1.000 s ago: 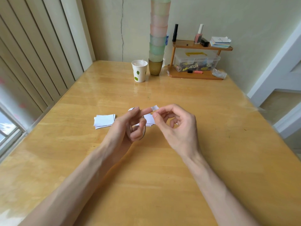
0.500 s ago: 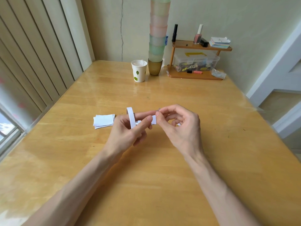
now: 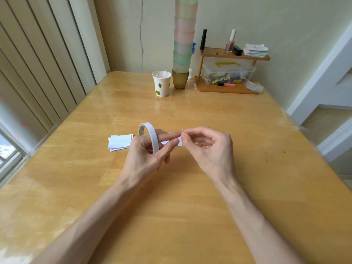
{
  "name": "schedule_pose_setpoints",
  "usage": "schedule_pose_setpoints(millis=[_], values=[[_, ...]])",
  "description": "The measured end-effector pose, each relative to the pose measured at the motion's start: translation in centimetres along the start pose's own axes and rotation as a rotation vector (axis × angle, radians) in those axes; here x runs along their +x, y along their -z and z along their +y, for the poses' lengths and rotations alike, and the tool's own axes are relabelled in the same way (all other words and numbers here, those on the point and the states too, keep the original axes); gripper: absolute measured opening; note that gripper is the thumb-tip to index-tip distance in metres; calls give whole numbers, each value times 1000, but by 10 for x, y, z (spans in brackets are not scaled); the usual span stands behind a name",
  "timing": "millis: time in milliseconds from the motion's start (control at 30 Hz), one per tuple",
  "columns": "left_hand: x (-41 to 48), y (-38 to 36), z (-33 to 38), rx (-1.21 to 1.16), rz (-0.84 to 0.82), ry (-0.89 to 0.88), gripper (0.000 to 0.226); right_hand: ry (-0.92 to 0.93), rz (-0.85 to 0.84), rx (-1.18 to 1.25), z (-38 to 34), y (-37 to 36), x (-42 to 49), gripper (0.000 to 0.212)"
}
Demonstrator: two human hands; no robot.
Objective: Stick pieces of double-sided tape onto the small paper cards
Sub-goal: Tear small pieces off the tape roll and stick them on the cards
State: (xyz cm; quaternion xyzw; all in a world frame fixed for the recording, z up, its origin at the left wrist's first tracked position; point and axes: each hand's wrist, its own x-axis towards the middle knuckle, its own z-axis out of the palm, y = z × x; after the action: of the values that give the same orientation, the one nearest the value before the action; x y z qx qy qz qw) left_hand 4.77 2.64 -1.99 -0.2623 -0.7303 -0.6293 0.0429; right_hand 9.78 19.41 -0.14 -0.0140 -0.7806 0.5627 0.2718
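Note:
My left hand [image 3: 146, 159] holds a thin white roll of double-sided tape [image 3: 150, 135] upright over the table's middle, thumb and fingers curled round it. My right hand [image 3: 207, 149] pinches the free end of the tape [image 3: 180, 140] between thumb and forefinger, right beside the left fingertips. A small stack of white paper cards [image 3: 120, 142] lies on the wooden table [image 3: 171, 216] just left of the left hand. More white paper shows under the hands, mostly hidden.
At the table's far edge stand a paper cup [image 3: 161, 83] with a leaf print, a tall stack of pastel cups [image 3: 183, 46], and a small wooden shelf [image 3: 227, 88] with a clear box, bottles and note cards. Vertical blinds line the left side.
The left hand has turned the tape roll upright so it stands above the fingers. The right hand's pinch now sits at the tape's free end, slightly lower than before.

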Motion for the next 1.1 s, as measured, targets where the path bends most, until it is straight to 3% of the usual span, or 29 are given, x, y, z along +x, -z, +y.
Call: schedule_pose_setpoints(millis=[601, 1101], values=[[1, -1, 0, 21, 11, -39, 16, -1, -41, 70, 4, 1, 2, 4], [0, -1, 1, 23, 31, 7, 11, 208, -46, -172, 14, 5, 4, 4]])
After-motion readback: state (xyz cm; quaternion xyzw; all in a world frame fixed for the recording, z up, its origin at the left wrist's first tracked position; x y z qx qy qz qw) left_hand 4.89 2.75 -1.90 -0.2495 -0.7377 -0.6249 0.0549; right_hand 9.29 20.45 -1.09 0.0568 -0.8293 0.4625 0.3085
